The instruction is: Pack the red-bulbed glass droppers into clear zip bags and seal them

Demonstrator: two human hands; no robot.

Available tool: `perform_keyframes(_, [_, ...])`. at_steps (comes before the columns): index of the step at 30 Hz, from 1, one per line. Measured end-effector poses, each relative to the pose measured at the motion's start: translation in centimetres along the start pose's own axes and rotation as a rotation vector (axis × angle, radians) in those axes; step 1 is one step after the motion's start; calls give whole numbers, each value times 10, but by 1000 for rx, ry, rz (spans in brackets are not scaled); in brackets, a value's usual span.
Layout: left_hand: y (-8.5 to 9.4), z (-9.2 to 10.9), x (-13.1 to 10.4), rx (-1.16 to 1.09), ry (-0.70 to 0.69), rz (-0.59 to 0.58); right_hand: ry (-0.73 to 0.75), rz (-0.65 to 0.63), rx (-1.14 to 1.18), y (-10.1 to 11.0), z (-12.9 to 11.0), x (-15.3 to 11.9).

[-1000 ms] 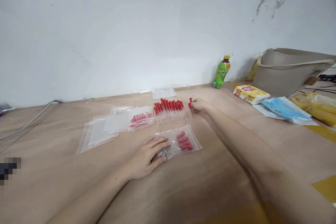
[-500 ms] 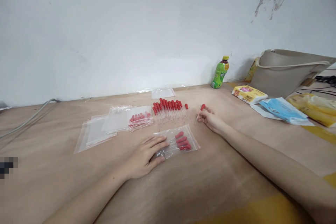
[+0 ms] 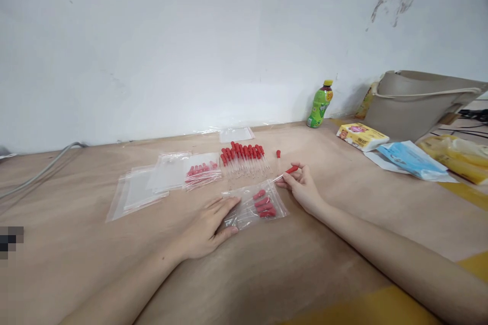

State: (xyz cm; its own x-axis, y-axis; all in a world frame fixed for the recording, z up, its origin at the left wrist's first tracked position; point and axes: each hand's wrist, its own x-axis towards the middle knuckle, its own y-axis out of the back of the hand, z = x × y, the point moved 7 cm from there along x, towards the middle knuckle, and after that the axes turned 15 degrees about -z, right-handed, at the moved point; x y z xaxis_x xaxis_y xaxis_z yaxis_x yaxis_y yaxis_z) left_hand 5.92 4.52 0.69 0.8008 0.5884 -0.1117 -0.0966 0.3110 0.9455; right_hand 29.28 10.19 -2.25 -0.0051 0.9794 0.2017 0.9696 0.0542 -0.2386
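My left hand [image 3: 211, 223] lies flat, fingers spread, on the left part of a clear zip bag [image 3: 249, 216] that holds several red-bulbed droppers. Between the fingers of my right hand [image 3: 301, 187] is a dropper [image 3: 292, 169], its red bulb up to the right and its thin tube pointing down-left at the bag's upper right edge. Behind the bag lies a row of loose red-bulbed droppers [image 3: 244, 151], with a single dropper [image 3: 278, 154] apart on their right. Left of the row are filled bags [image 3: 202, 168] and flat clear bags [image 3: 143, 190].
Against the wall stands a green bottle [image 3: 319, 106]. At the right are a yellow tissue pack [image 3: 361, 136], a blue packet [image 3: 412, 160], a grey bin [image 3: 409, 106] and yellow plastic [image 3: 457, 157]. A grey cable [image 3: 46, 170] runs at the left; another clear bag [image 3: 236, 134] lies near the wall.
My right hand has moved slightly left and nearer the bag, and the dropper in it is now tilted toward the bag. The single dropper beside the row sits farther right. My left hand stays put.
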Motion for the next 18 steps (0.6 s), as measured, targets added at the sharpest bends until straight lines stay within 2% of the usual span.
perform_keyframes(4, [-2,-1,0,8,4,-12,-50,-58,1,-7,1,-4])
perform_keyframes(13, [0,0,1,2,-9,2,-162,-108,39,2,7,-3])
perform_keyframes(18, [-1,0,0,2,-15,6,-268,-266,-129,-6,5,-5])
